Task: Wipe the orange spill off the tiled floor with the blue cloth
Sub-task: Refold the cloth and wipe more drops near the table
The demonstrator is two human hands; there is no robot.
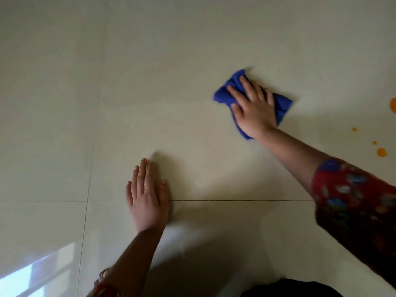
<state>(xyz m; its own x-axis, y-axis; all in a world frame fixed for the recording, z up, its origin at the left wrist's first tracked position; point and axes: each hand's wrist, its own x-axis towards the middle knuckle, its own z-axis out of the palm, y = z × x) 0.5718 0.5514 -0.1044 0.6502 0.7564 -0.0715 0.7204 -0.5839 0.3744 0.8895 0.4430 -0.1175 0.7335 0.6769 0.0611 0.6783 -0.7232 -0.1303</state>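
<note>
A crumpled blue cloth [282, 106] lies on the pale tiled floor [150, 82], right of centre. My right hand [254, 108] presses flat on top of it, fingers spread toward the upper left. Orange spill drops [381, 152] dot the floor at the far right, with a larger orange patch [393, 105] cut off by the frame edge; the cloth is well to the left of them. My left hand [147, 196] rests flat on the floor across a grout line, holding nothing.
Grout lines cross at the lower left [87, 201]. A bright window reflection [32, 273] shows on the tile at the bottom left. Dark clothing [289, 289] fills the bottom edge, and a red patterned sleeve [353, 200] covers my right arm.
</note>
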